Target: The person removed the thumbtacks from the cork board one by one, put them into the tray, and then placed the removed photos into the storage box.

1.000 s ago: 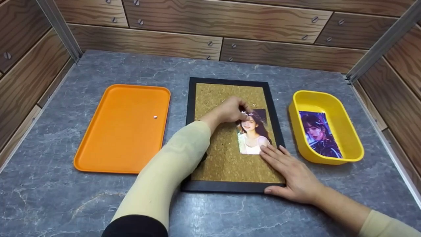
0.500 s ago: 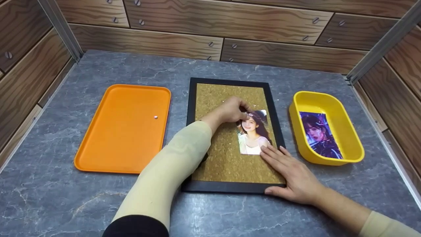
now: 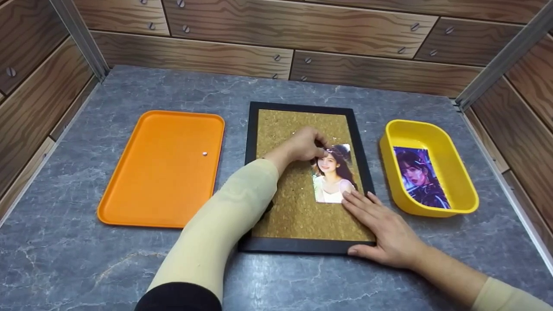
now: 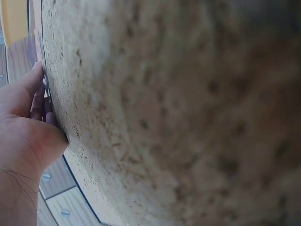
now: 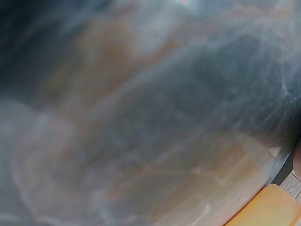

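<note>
A photo print of a person in a white top (image 3: pixel 332 175) lies on a black-framed cork board (image 3: pixel 302 220). My left hand (image 3: pixel 304 144) reaches over the board to the print's upper edge. Its thumb and index finger pinch a small push pin, mostly hidden by the fingers; the left wrist view shows the hand (image 4: pixel 28 117) side-on, close against the cork. My right hand (image 3: pixel 384 231) lies with fingers extended over the lower right of the board, fingertips at the print's lower right corner and thumb on the bottom frame.
To the left, an orange tray (image 3: pixel 164 172) bears one small silvery pin (image 3: pixel 204 153). A yellow bin (image 3: pixel 460 172) at the right contains a purple-toned picture card (image 3: pixel 420 177). Wood-patterned panels (image 3: pixel 367 71) wall in the grey marbled table (image 3: pixel 77 181).
The print's top corner, dark at first, looks brighter now, as its glare has shifted. Both hands stay in nearly the same place.
</note>
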The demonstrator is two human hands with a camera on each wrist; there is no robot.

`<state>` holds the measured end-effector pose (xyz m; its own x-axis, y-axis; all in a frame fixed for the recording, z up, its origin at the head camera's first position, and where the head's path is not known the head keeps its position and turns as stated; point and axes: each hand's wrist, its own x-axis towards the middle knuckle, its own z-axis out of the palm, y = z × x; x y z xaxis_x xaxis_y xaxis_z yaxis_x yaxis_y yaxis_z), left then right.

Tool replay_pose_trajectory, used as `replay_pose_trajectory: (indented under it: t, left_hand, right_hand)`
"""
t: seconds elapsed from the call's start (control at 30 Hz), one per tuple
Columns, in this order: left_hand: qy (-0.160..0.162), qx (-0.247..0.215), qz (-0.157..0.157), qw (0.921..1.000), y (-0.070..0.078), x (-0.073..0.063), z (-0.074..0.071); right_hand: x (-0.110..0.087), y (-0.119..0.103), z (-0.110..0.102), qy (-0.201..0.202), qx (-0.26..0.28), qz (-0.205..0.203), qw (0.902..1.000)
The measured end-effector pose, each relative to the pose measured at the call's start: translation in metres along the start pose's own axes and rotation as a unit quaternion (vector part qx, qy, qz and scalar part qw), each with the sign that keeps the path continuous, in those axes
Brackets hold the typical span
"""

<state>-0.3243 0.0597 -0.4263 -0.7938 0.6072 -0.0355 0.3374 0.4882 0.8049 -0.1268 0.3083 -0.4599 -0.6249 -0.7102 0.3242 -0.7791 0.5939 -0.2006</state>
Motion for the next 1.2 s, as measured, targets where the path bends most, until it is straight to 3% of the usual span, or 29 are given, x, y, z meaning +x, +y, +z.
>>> replay_pose_trajectory:
  t: [0.6, 1.2]
  left_hand:
    - [-0.012, -0.031, 0.008, 0.9994, -0.0026, -0.0009, -0.0008]
    - [-0.010, -0.020, 0.011, 0.9997, -0.0037, -0.0006, -0.0016]
  right_hand:
    - [-0.0003, 0.0015, 0.0008, 0.005, 0.002, -0.007, 1.0000]
    - [-0.0005, 0.0009, 0.0009, 0.003, -0.002, -0.004, 1.0000]
